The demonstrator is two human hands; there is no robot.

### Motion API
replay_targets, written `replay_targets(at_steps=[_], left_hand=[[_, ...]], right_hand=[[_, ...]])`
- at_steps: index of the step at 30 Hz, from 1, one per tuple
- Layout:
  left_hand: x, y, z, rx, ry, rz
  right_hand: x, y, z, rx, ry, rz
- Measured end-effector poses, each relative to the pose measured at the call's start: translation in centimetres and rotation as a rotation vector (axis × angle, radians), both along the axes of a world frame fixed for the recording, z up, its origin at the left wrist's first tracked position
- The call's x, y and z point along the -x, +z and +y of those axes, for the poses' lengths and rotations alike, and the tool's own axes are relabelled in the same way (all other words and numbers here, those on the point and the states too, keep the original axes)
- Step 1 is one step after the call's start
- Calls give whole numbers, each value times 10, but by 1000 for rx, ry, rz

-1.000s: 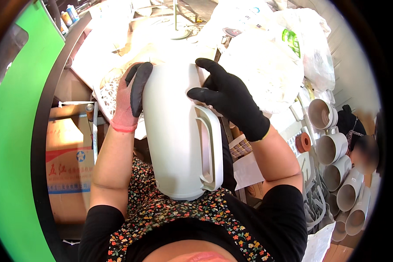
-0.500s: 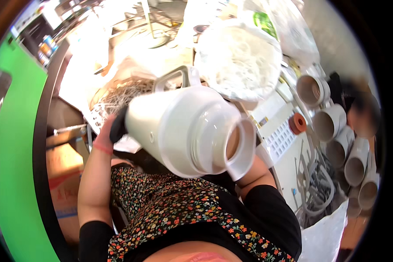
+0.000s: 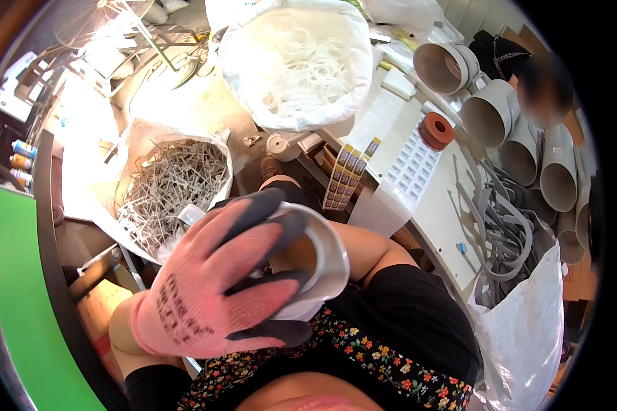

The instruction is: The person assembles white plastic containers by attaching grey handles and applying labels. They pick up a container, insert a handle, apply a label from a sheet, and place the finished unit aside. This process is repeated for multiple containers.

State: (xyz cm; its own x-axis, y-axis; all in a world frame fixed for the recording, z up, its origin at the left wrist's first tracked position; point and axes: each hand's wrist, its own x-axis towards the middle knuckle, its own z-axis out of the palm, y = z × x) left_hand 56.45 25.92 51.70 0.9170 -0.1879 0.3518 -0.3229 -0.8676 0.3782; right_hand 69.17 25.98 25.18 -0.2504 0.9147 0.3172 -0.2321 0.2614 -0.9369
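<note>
A white plastic jug (image 3: 334, 250) with a wide spouted mouth is in front of my body, its opening tilted up and to the right. My left hand (image 3: 216, 281), in a pink glove with dark fingertips, lies across the jug's top with its fingers curled over the neck and rim. Much of the jug is hidden beneath that glove. My right forearm (image 3: 367, 253) reaches in behind the jug, and the right hand itself is hidden.
Left of the jug stands a sack of thin grey plastic sticks (image 3: 178, 185); ahead is a white bag (image 3: 233, 89) of pale rings. The right-hand table (image 3: 445, 219) bears a label sheet (image 3: 415, 157), a red-brown roll (image 3: 437, 130), grey straps (image 3: 500, 240) and several hollow housings (image 3: 490, 113). Another person (image 3: 545, 89) is beyond.
The jug has come down and closer to my body, its mouth turning upward. My left hand has moved from its base end to over its neck. My view has shifted too.
</note>
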Motion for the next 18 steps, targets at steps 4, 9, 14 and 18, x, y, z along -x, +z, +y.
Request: replay_targets(at_steps=[4,9,14,18], left_hand=[[15,-10,5,156,219,39],[56,-48,40,639,389,-212],[76,-41,85,1075,441,-230],[76,-69,131,1382,268,-184]], right_hand=[[-48,1,-26,5,-123,-61],[-207,-23,-73,91,-1128,-683],[-297,-41,-119,-53,-1175,-1111],[-312,-63,-115,-55,-1188,-1058]])
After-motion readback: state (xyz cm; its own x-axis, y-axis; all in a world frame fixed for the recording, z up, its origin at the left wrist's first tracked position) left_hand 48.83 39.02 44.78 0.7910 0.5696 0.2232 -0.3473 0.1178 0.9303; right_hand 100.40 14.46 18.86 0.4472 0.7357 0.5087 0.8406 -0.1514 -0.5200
